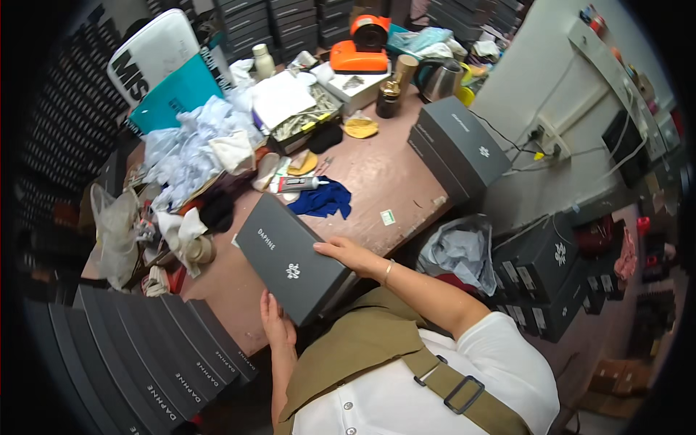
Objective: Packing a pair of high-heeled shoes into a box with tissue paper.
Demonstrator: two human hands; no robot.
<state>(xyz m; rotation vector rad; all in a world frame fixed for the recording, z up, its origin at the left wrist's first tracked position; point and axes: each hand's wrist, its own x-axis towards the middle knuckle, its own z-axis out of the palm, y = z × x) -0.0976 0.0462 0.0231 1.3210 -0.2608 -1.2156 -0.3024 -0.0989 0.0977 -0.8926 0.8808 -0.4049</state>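
Note:
A closed dark grey shoebox point(297, 246) with white printing on its lid lies at the near edge of the table, turned at a slant. My right hand point(349, 255) grips its right side, thumb on the lid and the other fingers hidden behind the box. My left hand point(278, 325) holds the near left side, fingers up against the wall of the box. Just beyond the box are a crumpled blue cloth point(326, 199) and a grey and white tube of glue point(301, 184) with a pointed nozzle.
Two stacked shoeboxes point(458, 145) stand at the table's right edge, and a row of grey boxes point(156, 355) at the near left. Crumpled white paper point(192, 152), an orange device point(360, 51) and a kettle point(441, 78) fill the back. A lined bin point(460, 250) sits right of the table.

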